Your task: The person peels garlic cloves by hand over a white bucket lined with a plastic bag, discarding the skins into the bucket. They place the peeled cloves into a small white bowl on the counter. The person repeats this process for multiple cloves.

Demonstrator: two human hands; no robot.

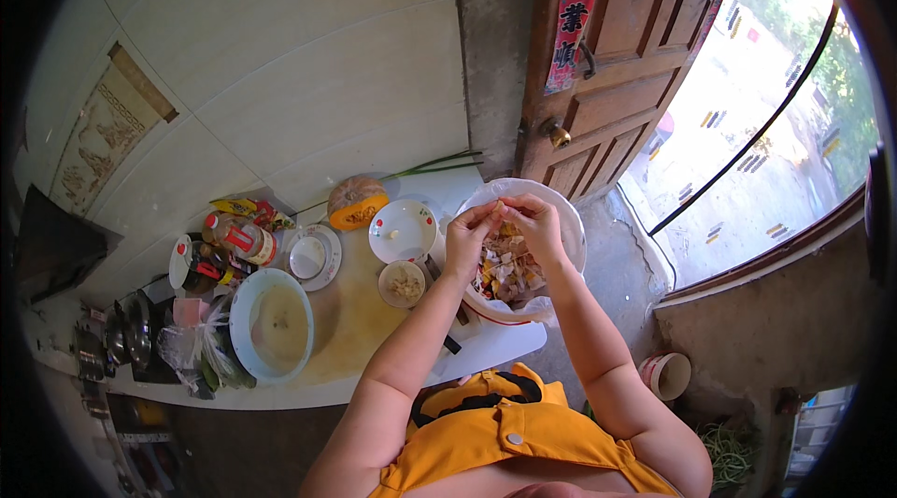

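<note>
Both my hands meet over a lined bin (571, 225) that holds food scraps and peelings. My left hand (471, 235) and my right hand (536, 221) pinch a small pale piece (498, 206) between their fingertips; it looks like a garlic clove. Left of the bin, a white plate (403, 218) with red decorations bears one small pale clove (394, 235). Just below that plate stands a small bowl (401, 284) of pale pieces. A knife with a black handle (452, 344) lies near the counter edge, partly hidden by my left forearm.
On the counter (350, 351) are a cut pumpkin (356, 202), stacked dishes (308, 257), a large basin of cloudy water (272, 326), an oil bottle (242, 239) and a plastic bag of vegetables (210, 351). Right of me are an open wooden door (617, 77) and a bucket (666, 375) on the floor.
</note>
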